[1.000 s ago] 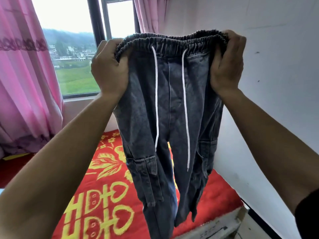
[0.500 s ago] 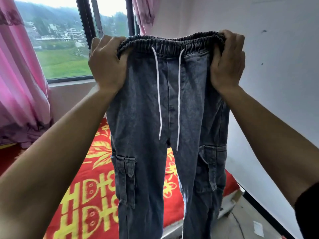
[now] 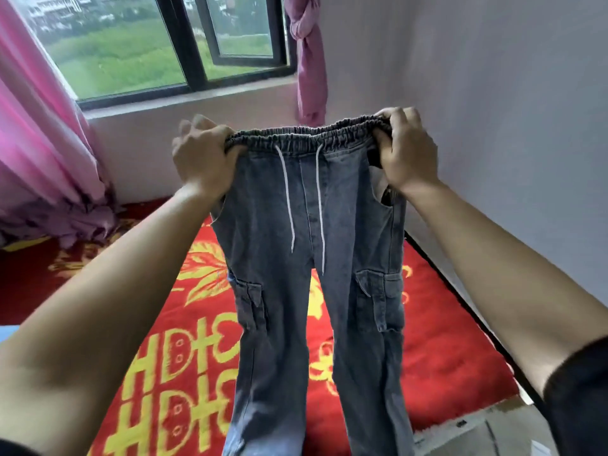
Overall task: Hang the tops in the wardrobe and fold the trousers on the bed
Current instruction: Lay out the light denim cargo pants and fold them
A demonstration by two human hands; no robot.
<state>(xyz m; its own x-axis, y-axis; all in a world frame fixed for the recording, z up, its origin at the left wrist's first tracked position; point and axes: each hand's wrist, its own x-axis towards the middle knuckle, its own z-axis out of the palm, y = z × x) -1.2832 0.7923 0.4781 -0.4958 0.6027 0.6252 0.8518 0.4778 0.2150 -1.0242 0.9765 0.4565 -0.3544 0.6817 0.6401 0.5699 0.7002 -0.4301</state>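
Observation:
A pair of grey-blue denim cargo trousers [image 3: 316, 291] with an elastic waistband and two white drawstrings hangs spread out in front of me, above the bed [image 3: 444, 357]. My left hand [image 3: 205, 159] grips the left end of the waistband. My right hand [image 3: 406, 153] grips the right end. Both legs hang straight down, side by side, and their lower ends run out of view at the bottom. The bed carries a red cover with yellow patterns.
A window [image 3: 184, 44] with a dark frame lies ahead above a sill. Pink curtains hang at the left [image 3: 42, 143] and, knotted, at the right of the window [image 3: 309, 60]. A pale wall [image 3: 510, 126] runs along the bed's right side.
The trousers and both hands have come down from high in front of me, and the view has tilted down toward the bed. The legs now hang apart and flat.

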